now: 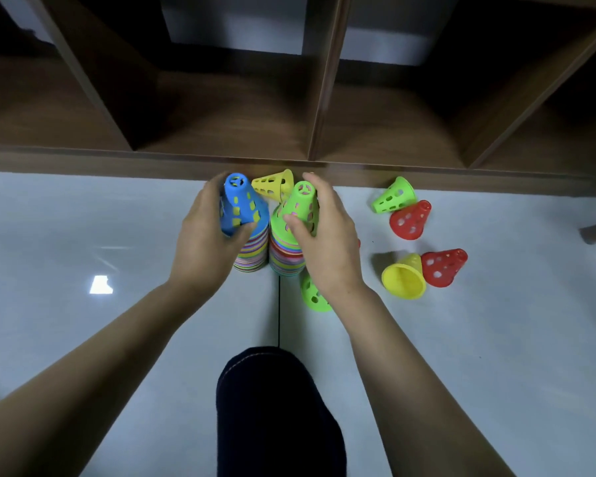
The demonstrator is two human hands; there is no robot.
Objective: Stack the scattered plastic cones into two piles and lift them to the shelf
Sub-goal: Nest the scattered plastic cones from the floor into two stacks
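Knee [279,407] lowest; my left hand [203,242] curls round the blue pile [243,204], right hand [327,246] round the green pile [301,204], both on the floor [83,218] below the shelf [221,132]. Gripping so high, I might lift off only the tops.

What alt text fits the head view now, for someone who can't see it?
The left hand grips the blue cone topping one pile and the right hand the green cone topping the other, side by side on the floor before a wooden shelf. Loose cones lie nearby, mostly to the right.
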